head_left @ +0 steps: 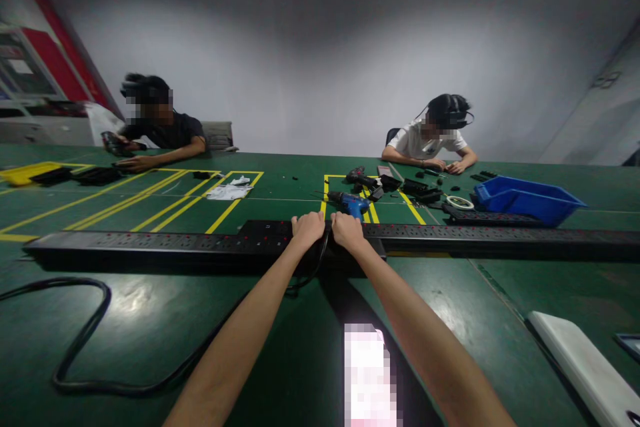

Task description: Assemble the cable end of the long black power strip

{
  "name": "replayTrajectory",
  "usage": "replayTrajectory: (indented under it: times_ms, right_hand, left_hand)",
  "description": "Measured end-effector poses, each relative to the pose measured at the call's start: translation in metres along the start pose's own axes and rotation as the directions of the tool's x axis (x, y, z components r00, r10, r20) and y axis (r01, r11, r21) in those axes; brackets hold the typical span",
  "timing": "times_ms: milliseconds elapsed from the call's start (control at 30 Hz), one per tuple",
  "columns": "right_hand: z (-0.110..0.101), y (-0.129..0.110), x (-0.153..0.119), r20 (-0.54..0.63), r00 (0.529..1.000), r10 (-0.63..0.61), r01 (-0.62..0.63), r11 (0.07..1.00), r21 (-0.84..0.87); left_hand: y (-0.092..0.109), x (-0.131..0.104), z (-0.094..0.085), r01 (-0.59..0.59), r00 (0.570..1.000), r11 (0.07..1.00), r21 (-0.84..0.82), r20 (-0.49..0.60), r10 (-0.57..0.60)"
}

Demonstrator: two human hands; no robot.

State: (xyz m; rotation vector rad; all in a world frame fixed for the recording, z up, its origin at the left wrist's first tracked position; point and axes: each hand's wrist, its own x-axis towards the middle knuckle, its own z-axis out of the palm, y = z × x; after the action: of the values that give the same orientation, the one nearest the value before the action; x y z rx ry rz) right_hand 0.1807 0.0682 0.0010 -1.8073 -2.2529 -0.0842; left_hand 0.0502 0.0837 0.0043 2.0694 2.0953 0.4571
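Note:
My left hand (307, 229) and my right hand (347, 229) are close together over a long black power strip, fingers curled closed. A thin black cable (324, 250) runs down between them. What the fingers grip is hidden by the hands. To the left lies the socketed part of a power strip (145, 247), its red dots along the top. Another long section of power strip (500, 237) stretches off to the right. A thick black cord (85, 340) loops over the table at the lower left.
Beyond my hands lie a blue cordless drill (354, 205), a darker drill (361, 178), loose black parts and a tape roll (459, 203). A blue bin (523, 199) stands right. Two people (167, 130) sit opposite. A lit blurred rectangle (371, 377) and a white object (583, 360) lie nearby.

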Motion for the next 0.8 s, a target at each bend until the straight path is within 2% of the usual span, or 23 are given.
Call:
replayTrajectory:
  times_ms: [133,267,367,600,800]
  right_hand:
    - [0.0001,0.0005,0.0007,0.005,1.0,-0.002,0.002,1.0,-0.007]
    - [-0.0005,0.0025,0.0009,0.009,1.0,-0.019,0.019,1.0,0.02]
    - [-0.002,0.0025,-0.0014,0.01,0.999,-0.036,0.036,0.999,0.031]
    - [-0.0088,-0.0037,-0.0044,0.028,0.999,-0.043,0.044,0.998,-0.036]
    - [-0.007,-0.0051,-0.0062,0.012,0.999,-0.044,0.044,0.997,-0.057]
  left_hand:
    - [-0.0018,0.0012,-0.0007,-0.034,0.999,0.999,-0.019,0.033,0.034]
    - [-0.0024,0.0,0.0007,-0.048,0.999,0.999,-0.02,0.014,0.048]
    - [-0.0009,-0.0029,0.0014,-0.052,0.999,0.999,0.007,-0.005,0.052]
    - [0.0018,-0.0053,-0.0057,-0.118,0.992,0.989,0.088,0.05,0.114]
    - [0.0022,-0.0049,-0.005,-0.128,0.991,0.985,0.116,0.049,0.123]
